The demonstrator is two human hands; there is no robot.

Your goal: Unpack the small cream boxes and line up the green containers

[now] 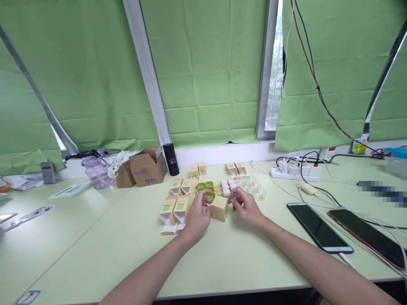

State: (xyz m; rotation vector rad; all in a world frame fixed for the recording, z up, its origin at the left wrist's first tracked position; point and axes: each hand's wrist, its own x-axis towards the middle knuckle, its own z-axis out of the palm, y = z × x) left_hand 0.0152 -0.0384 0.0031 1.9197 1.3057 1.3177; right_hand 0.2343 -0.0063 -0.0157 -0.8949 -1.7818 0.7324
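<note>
A small closed cardboard box (219,208) stands upright on the table between my two hands. My left hand (199,209) is at its left side, fingers bent and thumb apart, close to the box's edge. My right hand (244,204) hovers just off the box's right side, its fingers loosely curled with a gap to the thumb and nothing visible in them. Beside my left hand lie several open-flapped cartons with green labels (180,207). Behind the box are green trays (205,185), pink-white pieces (226,185) and clear cups with yellow centres (252,186).
At the back stand a black bottle (171,159), an open brown carton (148,169) and a purple jug (97,174). More small cartons (235,170) are behind the trays. To the right are a power strip (295,171), cables and two phones, one silver-edged (319,226), one orange-edged (365,235).
</note>
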